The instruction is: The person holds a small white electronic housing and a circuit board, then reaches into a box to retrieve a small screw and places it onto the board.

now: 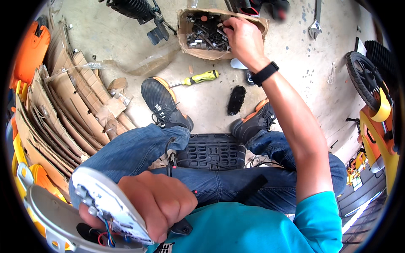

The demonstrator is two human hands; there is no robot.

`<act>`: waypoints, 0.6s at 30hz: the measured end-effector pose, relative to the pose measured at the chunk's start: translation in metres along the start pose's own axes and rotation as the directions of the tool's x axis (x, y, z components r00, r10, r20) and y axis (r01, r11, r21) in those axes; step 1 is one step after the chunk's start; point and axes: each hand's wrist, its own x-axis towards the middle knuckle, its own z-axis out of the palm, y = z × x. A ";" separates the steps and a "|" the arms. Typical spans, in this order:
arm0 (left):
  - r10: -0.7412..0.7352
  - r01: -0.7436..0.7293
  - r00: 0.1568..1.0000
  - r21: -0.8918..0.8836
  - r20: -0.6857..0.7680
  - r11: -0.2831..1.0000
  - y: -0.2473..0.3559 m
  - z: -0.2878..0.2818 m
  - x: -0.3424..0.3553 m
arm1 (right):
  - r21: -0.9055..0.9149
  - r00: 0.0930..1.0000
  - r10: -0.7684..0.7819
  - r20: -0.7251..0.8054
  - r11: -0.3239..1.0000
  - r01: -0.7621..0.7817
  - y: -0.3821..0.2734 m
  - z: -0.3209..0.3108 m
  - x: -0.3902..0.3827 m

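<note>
Open brown cardboard box [205, 54] on the concrete floor [299, 71], filled with loose dark metal hardware [206, 33], small pale pieces [196, 43] toward its near-left corner; white curved plastic panel [107, 189], held tilted, component-bearing face leftward, coloured wires [110, 236] beneath.

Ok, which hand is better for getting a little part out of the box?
Probably the right hand: it reaches into the cardboard box of small parts, while the left hand grips the white panel, away from the box.

Pale floor [105, 38], screwdriver [201, 77] (yellow-handled), cardboard box [206, 54], wrench [314, 30]
</note>
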 end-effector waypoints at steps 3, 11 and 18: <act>-0.020 0.021 0.994 -0.005 0.108 1.000 -0.001 0.001 -0.004 | 0.126 0.971 0.212 0.113 0.966 -0.226 -0.006 -0.020 -0.010; -0.106 0.106 0.994 0.077 -0.003 0.991 -0.013 0.038 -0.016 | 0.399 0.857 0.372 0.356 0.769 -0.500 -0.015 -0.091 -0.028; -0.094 0.093 0.994 0.030 0.062 0.995 -0.035 0.048 -0.019 | 0.601 0.892 0.254 0.374 0.666 -0.442 -0.092 -0.240 -0.064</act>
